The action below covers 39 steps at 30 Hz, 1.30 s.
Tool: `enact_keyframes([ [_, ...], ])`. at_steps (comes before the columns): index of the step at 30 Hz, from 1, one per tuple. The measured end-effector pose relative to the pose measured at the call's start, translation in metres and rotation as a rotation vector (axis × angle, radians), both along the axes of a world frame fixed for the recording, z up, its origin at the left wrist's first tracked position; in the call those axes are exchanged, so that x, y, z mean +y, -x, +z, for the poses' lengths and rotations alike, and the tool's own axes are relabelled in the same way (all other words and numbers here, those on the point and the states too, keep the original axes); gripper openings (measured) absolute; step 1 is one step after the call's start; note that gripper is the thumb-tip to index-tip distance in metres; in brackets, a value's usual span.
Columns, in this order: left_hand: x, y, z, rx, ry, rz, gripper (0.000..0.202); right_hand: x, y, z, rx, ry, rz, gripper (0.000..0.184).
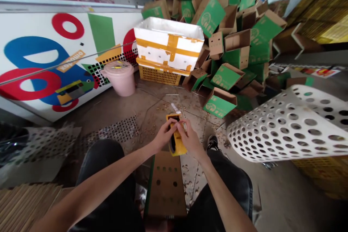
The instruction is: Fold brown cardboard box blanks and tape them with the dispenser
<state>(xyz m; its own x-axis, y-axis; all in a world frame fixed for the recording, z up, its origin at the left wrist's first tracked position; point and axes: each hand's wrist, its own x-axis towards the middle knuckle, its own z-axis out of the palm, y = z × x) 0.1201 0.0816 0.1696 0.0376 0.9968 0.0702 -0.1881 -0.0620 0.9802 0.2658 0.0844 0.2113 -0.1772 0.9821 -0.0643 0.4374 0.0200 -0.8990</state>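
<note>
Between my knees, a yellow tape dispenser (178, 148) with a dark opening is held above the far end of a closed brown cardboard box (166, 185). My left hand (164, 135) is closed on the dispenser's left side, its thumb and fingertips near the top. From the right, my right hand (190, 139) is closed on it too, and its fingertips meet those of the left hand. Any small piece pinched between the fingertips is too small to make out. The box has a green side edge and round holes.
A heap of green and brown cartons (212, 16) lies ahead. Left of it stand a white foam box (168, 49) on a yellow crate (157, 75) and a pink lidded bucket (121, 79). A perforated white plastic basket (285, 127) is at right, flattened cardboard (29, 206) at lower left.
</note>
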Motion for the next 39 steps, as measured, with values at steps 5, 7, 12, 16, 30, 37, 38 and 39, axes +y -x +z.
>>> enact_keyframes([
  [5,0.008,0.008,-0.004,0.280,-0.150,0.024,0.030,0.004,0.018,-0.018,0.378,0.123,-0.063,0.043],
  [7,0.010,0.009,-0.007,0.351,-0.159,0.047,0.029,0.000,0.024,-0.026,0.499,0.206,-0.108,0.041],
  [12,0.010,0.002,-0.015,0.377,-0.122,0.065,0.028,-0.008,0.026,-0.032,0.632,0.295,-0.132,0.041],
  [16,0.001,-0.011,-0.015,0.309,-0.110,0.137,0.068,-0.007,0.015,-0.029,0.699,0.279,-0.155,0.041],
  [30,0.003,-0.007,0.009,-0.118,0.140,0.142,0.069,-0.005,-0.002,-0.049,0.394,0.001,-0.480,0.025],
  [37,0.007,0.013,0.019,-0.061,0.082,0.033,0.047,0.006,-0.016,-0.050,0.399,-0.068,-0.656,0.017],
  [38,0.005,0.013,0.020,-0.009,0.057,-0.001,0.042,0.007,-0.017,-0.048,0.412,-0.070,-0.671,0.019],
  [39,0.001,0.013,0.022,0.062,0.008,-0.035,0.039,0.008,-0.017,-0.047,0.430,-0.065,-0.672,0.021],
])
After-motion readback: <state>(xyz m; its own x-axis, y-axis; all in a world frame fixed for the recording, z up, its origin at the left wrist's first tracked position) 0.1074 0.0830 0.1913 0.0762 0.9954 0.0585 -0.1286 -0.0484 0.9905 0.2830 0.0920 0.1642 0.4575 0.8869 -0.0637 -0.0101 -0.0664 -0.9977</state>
